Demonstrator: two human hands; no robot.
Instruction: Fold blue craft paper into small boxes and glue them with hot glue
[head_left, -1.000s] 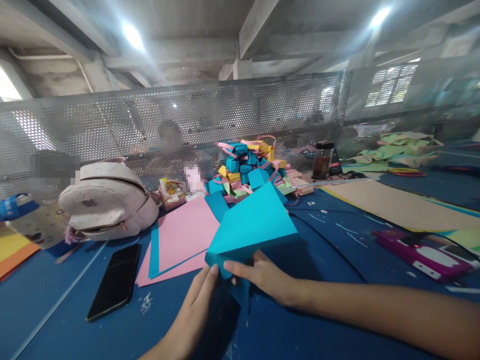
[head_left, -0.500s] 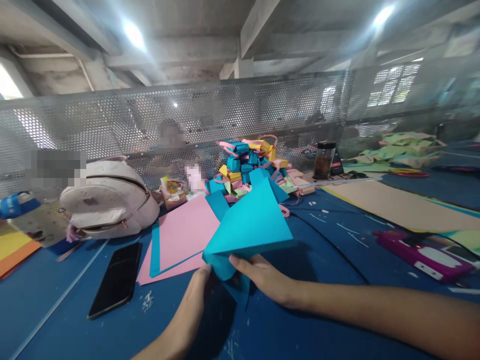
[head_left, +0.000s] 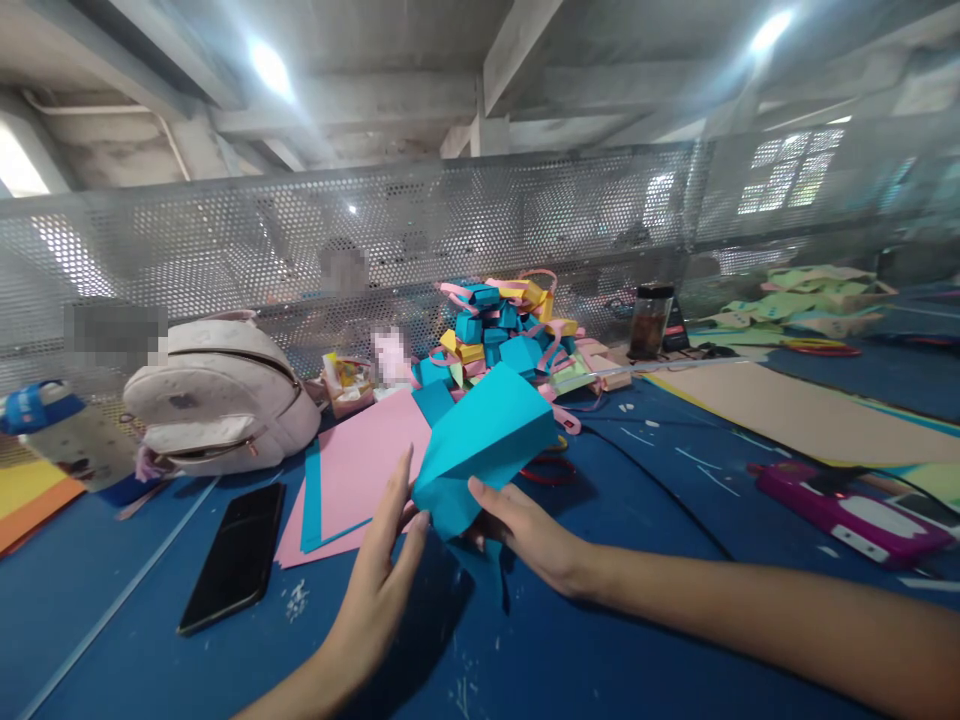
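Observation:
A sheet of bright blue paper (head_left: 487, 425), folded and curled into a rough box-like form, is held up above the blue table. My right hand (head_left: 529, 535) grips its lower right part, thumb on the near side and the other fingers partly hidden beneath. At the paper's left end is my left hand (head_left: 386, 545), its index finger stretched upward and its thumb apart, the thumb tip at the paper's edge. A pointed blue flap hangs below the hands. Behind the paper, a pair of scissors (head_left: 551, 470) with red and yellow handles shows in part.
Pink and blue sheets (head_left: 367, 450) lie left of the paper, beside a black phone (head_left: 232, 555). A white backpack (head_left: 221, 400) stands behind. Small folded paper boxes (head_left: 495, 325) are heaped by the perforated screen (head_left: 285, 250). Rightward are a jar (head_left: 649, 320), a cable and a magenta device (head_left: 847, 520).
The raised blue paper has folded over and down, uncovering the scissors and more of the heap. My left hand has shifted up slightly, with index finger and thumb spread apart.

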